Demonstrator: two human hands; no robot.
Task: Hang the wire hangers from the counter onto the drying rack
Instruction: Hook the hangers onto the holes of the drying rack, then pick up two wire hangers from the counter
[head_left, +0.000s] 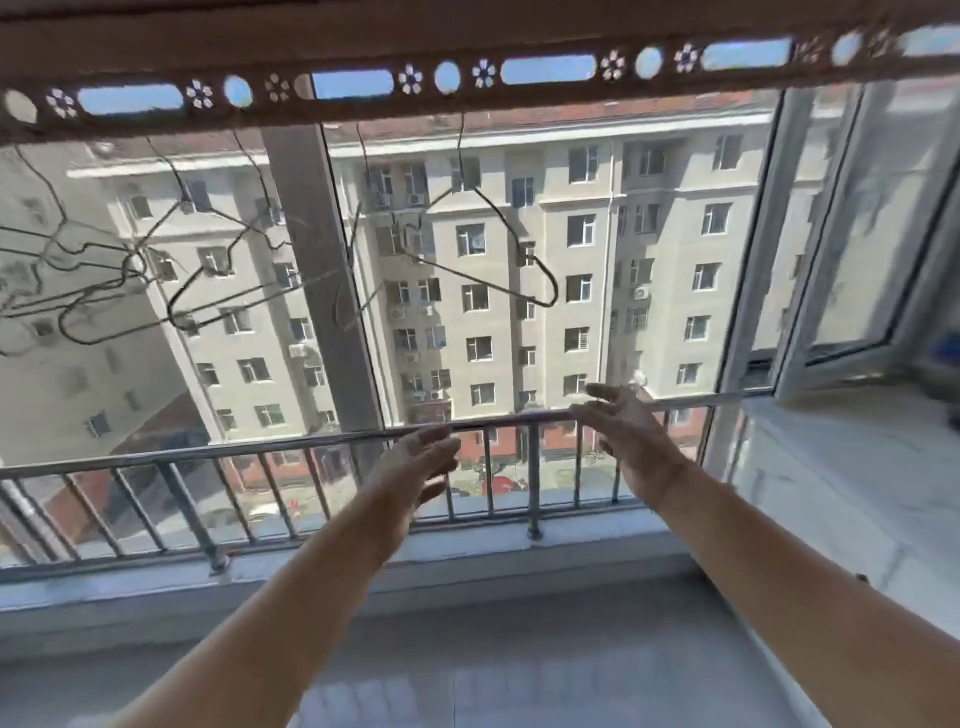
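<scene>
A brown drying rack bar (363, 57) with flower-shaped and oval cut-outs runs across the top of the view. Several thin wire hangers hang from it. The rightmost wire hanger (540, 270) hooks into an oval hole near the middle; another hanger (358, 270) hangs just left of it, and a cluster of hangers (130, 270) fills the upper left. My left hand (415, 467) and my right hand (628, 431) are both raised below the hangers, fingers straight and spread, holding nothing. Neither hand touches a hanger.
A metal railing (291, 447) crosses in front of the window glass at hand height. An open window sash (852, 218) swings inward at the right above a pale stone counter (852, 467). A grey sill (467, 649) lies below my arms.
</scene>
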